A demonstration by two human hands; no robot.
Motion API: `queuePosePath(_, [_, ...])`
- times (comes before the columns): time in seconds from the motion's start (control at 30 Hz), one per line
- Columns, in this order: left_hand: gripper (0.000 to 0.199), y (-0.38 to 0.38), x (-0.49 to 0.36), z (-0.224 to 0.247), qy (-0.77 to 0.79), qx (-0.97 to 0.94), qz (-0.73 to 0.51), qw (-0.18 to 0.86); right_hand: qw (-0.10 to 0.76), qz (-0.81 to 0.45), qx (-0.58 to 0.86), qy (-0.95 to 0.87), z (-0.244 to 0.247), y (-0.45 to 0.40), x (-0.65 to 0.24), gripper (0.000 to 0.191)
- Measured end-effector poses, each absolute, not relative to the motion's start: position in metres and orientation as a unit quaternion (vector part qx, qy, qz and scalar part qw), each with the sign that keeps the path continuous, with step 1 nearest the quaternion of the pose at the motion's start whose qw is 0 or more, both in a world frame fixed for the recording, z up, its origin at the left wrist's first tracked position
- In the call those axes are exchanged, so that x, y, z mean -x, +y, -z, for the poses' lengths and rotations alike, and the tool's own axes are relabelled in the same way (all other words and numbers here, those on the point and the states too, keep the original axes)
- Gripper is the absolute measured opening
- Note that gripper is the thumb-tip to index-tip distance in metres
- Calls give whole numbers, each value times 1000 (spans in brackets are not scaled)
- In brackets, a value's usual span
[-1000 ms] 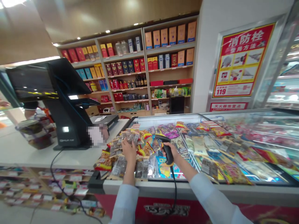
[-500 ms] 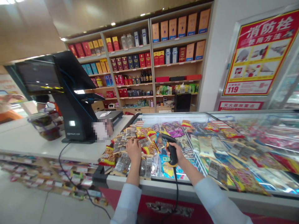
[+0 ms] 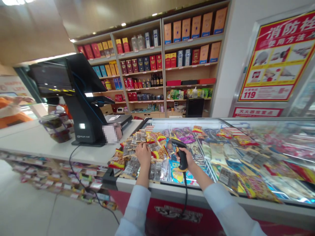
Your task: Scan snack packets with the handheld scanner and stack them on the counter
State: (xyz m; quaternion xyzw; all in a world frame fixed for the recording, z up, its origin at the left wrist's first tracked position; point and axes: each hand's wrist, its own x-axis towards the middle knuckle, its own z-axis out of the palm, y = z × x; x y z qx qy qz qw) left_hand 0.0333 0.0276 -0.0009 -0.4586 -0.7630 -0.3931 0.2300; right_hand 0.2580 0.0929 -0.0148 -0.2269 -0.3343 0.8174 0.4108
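Observation:
My right hand (image 3: pixel 189 159) is wrapped around the handle of a black and yellow barcode scanner (image 3: pixel 182 160). The scanner's head points left over the snack packets, and its cable hangs down the freezer's front. My left hand (image 3: pixel 143 154) lies palm down on clear snack packets (image 3: pixel 132 166) with dark contents, its fingers apart and partly hidden. Between the hands is a red and yellow snack packet (image 3: pixel 161 152). Another such packet (image 3: pixel 117 160) sits left of my left hand. All these lie on the glass-topped chest freezer (image 3: pixel 157 186).
A black checkout terminal (image 3: pixel 85 108) stands on the white counter (image 3: pixel 103 155) at left, beside strapped tubs (image 3: pixel 57 127). A cable (image 3: pixel 81 183) hangs off the counter. More packets (image 3: pixel 256 186) cover the freezer's right side. Shelves of boxes (image 3: pixel 141 64) stand behind. A person's orange-clad arm (image 3: pixel 12 111) shows far left.
The view has turned slightly left, so the terminal and shelves sit farther right. Both hands keep nearly the same places over the packets, the right still holding the scanner.

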Motion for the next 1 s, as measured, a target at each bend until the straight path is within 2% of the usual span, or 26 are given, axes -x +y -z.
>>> queuePosePath(0.3, [23, 20, -35, -15, -778, 454, 400, 170, 402, -804, 255, -356, -15, 77, -276, 16])
queuePosePath(0.47, [23, 19, -55, -34, -778, 452, 402, 166, 442, -783, 231, -370, -39, 78, -315, 15])
queuePosePath(0.77, [20, 48, -158, -65, -713, 546, 421, 126, 520, -715, 256, -391, -75, 79, -426, 15])
queuePosePath(1.0, [22, 75, -241, -64, -659, 614, 431, 66, 578, -665, 306, -362, -73, 72, -521, 14])
